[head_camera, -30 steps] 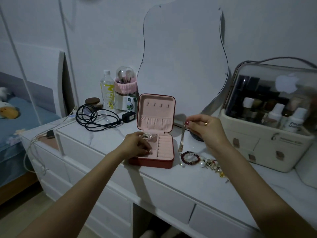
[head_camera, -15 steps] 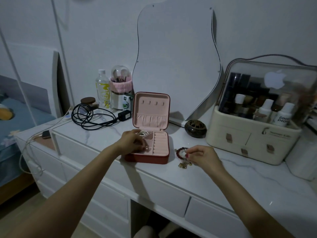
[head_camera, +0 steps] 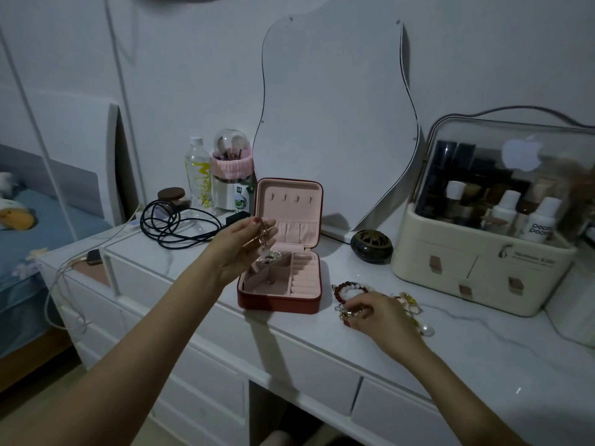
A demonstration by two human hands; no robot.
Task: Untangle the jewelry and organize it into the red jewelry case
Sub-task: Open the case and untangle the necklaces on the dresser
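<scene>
While both hands are busy at once, the loose chains could snag or slip.

At centre frame the red jewelry case (head_camera: 280,278) sits open near the dresser (head_camera: 483,342) edge; a knock could tip it off. Right of it, the jewelry pile (head_camera: 354,289) lies tangled, and the right hand (head_camera: 376,312) pinching into it may drag neighbours along. Above the case, the left hand (head_camera: 240,249) pinches a thin gold piece (head_camera: 262,236), which could swing and catch.
</scene>
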